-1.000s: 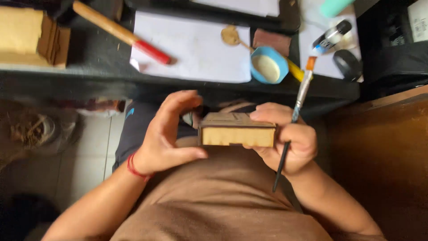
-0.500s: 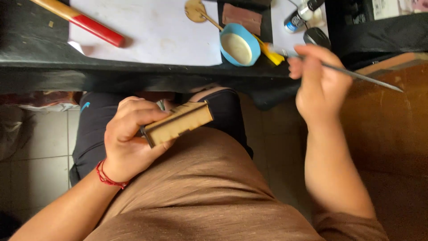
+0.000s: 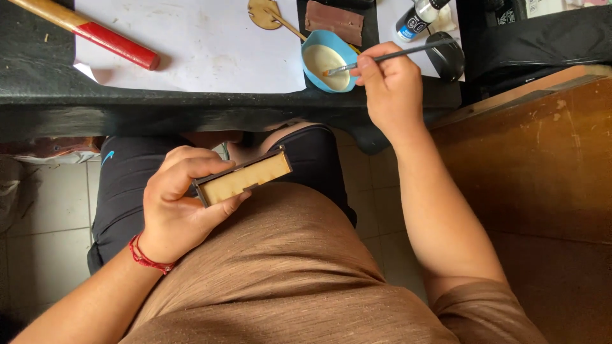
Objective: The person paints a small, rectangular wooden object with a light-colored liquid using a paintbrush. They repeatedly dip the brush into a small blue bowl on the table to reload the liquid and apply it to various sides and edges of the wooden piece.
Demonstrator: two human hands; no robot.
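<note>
Dipping my brush tip into the blue bowl at table edge; right hand pinches it, left hand clamps wooden box over lap, edge up for access.

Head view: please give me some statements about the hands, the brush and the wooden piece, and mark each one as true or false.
1. The left hand holds a flat wooden piece above the lap. True.
2. The right hand holds a thin brush with its tip in the blue bowl. True.
3. The blue bowl is empty. False: it holds a pale, creamy liquid.
4. The red-handled tool is in the right hand. False: it lies on the table, at the far left.
5. A red string is around the left wrist. True.
</note>
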